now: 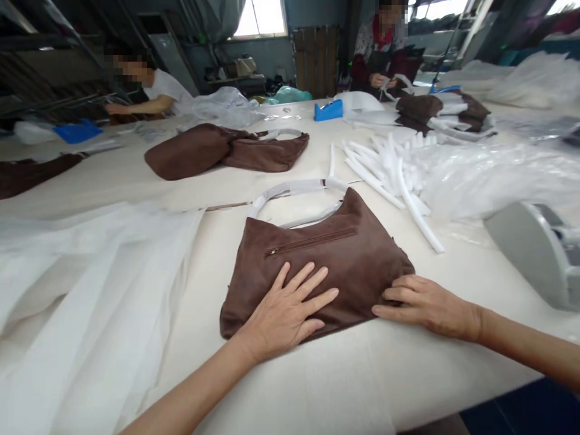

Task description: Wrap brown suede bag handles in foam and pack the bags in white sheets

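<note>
Brown bag (317,266) lies on the worktop (344,386), zip (312,241) side up, w/ wrapped handle (294,187) at far edge. L hand (292,311): flat on bag's front, fingers spread wide. R hand (421,305): at bag's near R corner, fingers curled; can't tell if gripping. White sheets (113,284) L of bag, white strips (406,187) beyond its R side, 2nd brown bag (190,151) behind it, to L.

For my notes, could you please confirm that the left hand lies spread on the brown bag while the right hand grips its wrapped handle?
No: the head view shows the right hand at the near right corner of the brown bag, not on its wrapped handle; the left hand is as stated.
</note>
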The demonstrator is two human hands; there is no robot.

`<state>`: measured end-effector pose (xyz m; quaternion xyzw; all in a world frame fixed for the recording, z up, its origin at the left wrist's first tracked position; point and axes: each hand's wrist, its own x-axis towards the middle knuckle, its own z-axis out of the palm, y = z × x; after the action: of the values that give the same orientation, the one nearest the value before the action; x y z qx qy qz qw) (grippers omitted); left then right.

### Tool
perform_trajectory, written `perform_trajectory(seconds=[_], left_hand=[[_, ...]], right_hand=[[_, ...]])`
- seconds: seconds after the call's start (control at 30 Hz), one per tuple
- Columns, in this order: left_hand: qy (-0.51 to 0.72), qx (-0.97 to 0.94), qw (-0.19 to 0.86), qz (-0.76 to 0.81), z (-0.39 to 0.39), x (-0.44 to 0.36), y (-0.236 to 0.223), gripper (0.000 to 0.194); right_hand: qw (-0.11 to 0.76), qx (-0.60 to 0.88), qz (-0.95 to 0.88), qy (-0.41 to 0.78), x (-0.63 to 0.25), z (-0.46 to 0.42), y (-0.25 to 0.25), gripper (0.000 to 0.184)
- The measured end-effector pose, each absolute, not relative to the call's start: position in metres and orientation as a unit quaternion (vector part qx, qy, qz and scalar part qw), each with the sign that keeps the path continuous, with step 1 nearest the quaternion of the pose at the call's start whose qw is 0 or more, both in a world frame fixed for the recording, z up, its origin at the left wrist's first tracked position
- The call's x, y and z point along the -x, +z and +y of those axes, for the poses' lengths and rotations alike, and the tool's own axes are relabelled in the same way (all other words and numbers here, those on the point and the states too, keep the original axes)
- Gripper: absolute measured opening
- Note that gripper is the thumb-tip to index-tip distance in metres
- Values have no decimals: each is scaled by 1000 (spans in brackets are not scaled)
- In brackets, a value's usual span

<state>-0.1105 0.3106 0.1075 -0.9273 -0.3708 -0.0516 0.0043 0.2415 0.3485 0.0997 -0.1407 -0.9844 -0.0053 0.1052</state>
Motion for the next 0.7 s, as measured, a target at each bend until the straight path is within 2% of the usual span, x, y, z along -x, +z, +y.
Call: perform_trajectory(seconds=[0.1, 0.2, 0.33, 0.4, 0.5, 0.6, 0.7], left_hand=[[-47, 930, 22, -365, 312, 116, 105, 66], [-41, 931, 43, -361, 314, 116, 106, 70], [-34, 932, 69, -355, 315, 120, 100, 73], [-35, 931, 73, -357, 315, 123, 96, 72], [-36, 925, 65, -372, 312, 124, 97, 70], [-42, 909, 49, -412, 302, 119, 105, 71], [-66, 845, 41, -529, 290, 116, 106, 79]], right_hand=[[123, 185, -974, 33, -282, 330, 99, 46], [191, 263, -945, 19, -287, 315, 125, 51], [280, 335, -897, -63, -218, 321, 179, 55], [289, 319, -897, -97, -173, 336, 185, 57], [250, 303, -915, -94, -131, 361, 152, 63], [174, 324, -926, -88, -124, 374, 103, 62], [194, 298, -925, -135, -133, 382, 70, 62]])
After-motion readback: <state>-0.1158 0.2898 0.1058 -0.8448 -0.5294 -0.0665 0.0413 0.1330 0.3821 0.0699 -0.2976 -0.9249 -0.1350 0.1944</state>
